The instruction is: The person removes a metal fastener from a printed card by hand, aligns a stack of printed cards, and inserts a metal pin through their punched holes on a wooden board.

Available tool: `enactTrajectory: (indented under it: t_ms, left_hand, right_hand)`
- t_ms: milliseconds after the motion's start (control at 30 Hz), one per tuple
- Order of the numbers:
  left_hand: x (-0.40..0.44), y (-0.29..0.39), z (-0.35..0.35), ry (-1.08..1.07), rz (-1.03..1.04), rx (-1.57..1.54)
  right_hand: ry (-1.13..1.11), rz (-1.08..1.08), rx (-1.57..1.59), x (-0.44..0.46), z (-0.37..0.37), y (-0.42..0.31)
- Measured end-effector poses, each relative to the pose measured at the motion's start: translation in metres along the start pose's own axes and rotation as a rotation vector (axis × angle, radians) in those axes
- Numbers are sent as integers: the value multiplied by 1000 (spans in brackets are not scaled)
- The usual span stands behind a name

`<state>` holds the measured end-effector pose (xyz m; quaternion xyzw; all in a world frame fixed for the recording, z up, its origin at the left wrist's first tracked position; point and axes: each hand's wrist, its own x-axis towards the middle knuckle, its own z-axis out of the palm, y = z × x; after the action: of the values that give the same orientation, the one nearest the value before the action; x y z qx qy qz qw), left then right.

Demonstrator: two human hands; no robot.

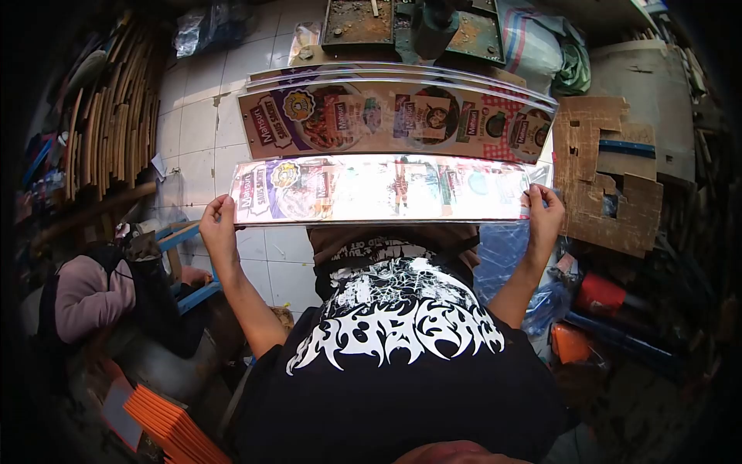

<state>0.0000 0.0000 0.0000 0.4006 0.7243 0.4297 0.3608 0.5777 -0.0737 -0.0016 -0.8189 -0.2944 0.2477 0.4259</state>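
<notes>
A long, glossy printed panel [309, 193] with "Mahsuri" lettering is held level in front of my body, its middle washed out by glare. My left hand [219, 220] pinches its left end, and my right hand [546, 214] pinches the right end. Just beyond it lies a stack of similar printed panels [371, 120], showing pictures of food, a purple patch and red checks. Their edges overlap in layers at the far side. The held panel is close to the stack's near edge; whether they touch I cannot tell.
Dark metal trays [359, 27] with a machine post stand beyond the stack. Cut cardboard [583, 178] lies to the right, below a white woven sack [529, 39]. Thin boards [108, 116] lean at the left. A blue frame [197, 298] and orange folded sheets [166, 425] are nearer.
</notes>
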Motion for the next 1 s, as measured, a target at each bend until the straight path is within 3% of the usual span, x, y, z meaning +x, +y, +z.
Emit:
enactTrajectory:
  t_ms: [267,500,567,833,900,967,1000]
  left_hand:
    - [-13,31,3,11,-115,-251]
    - [-11,11,-17,-69,-183,-404]
    - [-9,-2,-26,-162,-181,-479]
    - [-35,64,-8,-454,-192,-746]
    - [-35,71,-1,-524,-181,-666]
    - [-39,92,15,-576,-173,-755]
    - [-41,102,21,-624,-156,-730]
  right_hand:
    - [18,4,35,8,-7,8]
    - [14,3,109,4,-13,7]
    - [13,-27,185,-2,-14,-1]
    - [14,-112,306,-6,-36,8]
    - [96,-101,332,2,-46,20]
    - [394,-290,235,8,-46,11]
    - [442,-262,242,5,-47,-4]
